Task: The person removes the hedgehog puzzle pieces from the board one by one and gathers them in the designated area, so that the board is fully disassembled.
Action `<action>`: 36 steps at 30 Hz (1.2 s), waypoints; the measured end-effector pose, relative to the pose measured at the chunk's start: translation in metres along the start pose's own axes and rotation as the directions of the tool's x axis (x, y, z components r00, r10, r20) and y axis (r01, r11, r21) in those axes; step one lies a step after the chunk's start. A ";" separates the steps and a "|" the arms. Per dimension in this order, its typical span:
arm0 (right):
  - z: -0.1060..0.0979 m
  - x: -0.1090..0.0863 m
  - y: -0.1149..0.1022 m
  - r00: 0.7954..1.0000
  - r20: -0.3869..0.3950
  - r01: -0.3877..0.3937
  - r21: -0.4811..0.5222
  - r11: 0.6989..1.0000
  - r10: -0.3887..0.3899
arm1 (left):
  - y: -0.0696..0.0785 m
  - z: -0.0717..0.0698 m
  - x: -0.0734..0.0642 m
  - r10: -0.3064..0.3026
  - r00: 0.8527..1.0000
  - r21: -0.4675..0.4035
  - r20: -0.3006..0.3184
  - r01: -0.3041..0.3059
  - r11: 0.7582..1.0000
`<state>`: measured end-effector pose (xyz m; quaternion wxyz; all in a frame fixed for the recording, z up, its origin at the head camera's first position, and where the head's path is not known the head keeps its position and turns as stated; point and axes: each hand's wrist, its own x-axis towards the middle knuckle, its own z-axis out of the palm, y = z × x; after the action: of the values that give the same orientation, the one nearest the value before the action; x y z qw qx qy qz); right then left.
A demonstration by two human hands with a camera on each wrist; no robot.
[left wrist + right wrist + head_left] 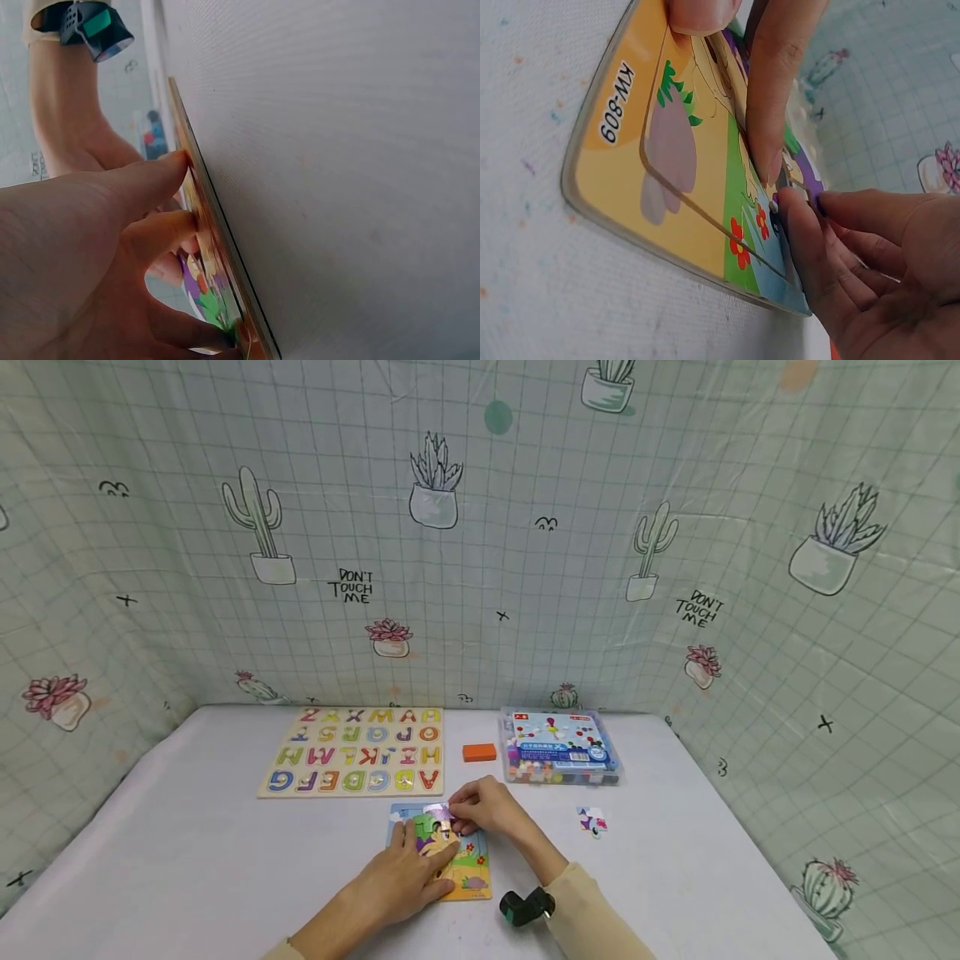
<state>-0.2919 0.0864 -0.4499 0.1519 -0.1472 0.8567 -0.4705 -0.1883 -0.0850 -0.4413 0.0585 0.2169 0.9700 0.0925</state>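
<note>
Purple puzzle piece [437, 814] pinched between right fingers [799, 232], on board [622, 172]

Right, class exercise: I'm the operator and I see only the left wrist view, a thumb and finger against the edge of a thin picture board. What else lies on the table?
Observer: Beyond the picture puzzle lies an alphabet board.
Operator: Anything beside that?
Observer: An orange block, then a clear box of small coloured pieces.
Operator: Is any puzzle piece loose?
Observer: Yes, one loose piece lies on the white table, to the right of the puzzle.
Operator: What is the right hand doing?
Observer: The right hand pinches a piece at the puzzle's upper part, while the left hand presses on the puzzle.
</note>
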 end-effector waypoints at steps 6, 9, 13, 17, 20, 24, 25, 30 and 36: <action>-0.004 -0.002 0.002 0.998 0.024 0.050 0.033 0.998 -0.051 | 0.000 0.000 0.000 0.011 1.000 0.018 -0.012 -0.011 1.000; -0.008 -0.003 0.004 0.998 0.035 0.049 0.048 0.998 -0.051 | 0.000 0.000 0.000 0.012 1.000 0.024 -0.012 -0.012 1.000; -0.017 -0.006 0.008 0.999 0.031 0.030 0.049 0.998 -0.032 | 0.000 0.000 0.000 0.015 1.000 0.023 -0.011 -0.015 1.000; -0.030 -0.013 0.013 0.999 0.024 0.024 0.029 0.999 -0.024 | 0.000 0.000 0.000 0.011 1.000 0.013 -0.010 -0.011 1.000; -0.042 -0.019 0.019 1.000 0.015 0.026 0.016 1.000 -0.026 | 0.000 0.000 -0.001 0.004 1.000 0.011 -0.008 -0.004 1.000; -0.060 -0.027 0.031 1.000 0.001 0.024 0.007 1.000 -0.024 | 0.000 -0.001 -0.002 0.006 1.000 0.014 -0.012 -0.006 1.000; -0.064 -0.029 0.035 1.000 -0.001 0.025 0.005 1.000 -0.025 | 0.000 -0.001 -0.002 0.009 1.000 0.015 -0.015 -0.008 1.000; -0.083 -0.041 0.051 1.000 -0.016 -0.001 0.002 1.000 0.001 | 0.000 -0.001 -0.003 0.025 0.999 0.007 -0.029 -0.025 1.000; -0.100 -0.052 0.064 0.998 -0.043 -0.043 -0.016 0.999 0.042 | 0.000 0.001 -0.003 0.028 0.999 0.010 -0.031 -0.027 1.000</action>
<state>-0.2912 0.2161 -0.4469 0.1424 -0.1200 0.8666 -0.4630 -0.1853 -0.0863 -0.4417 0.0410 0.2291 0.9682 0.0921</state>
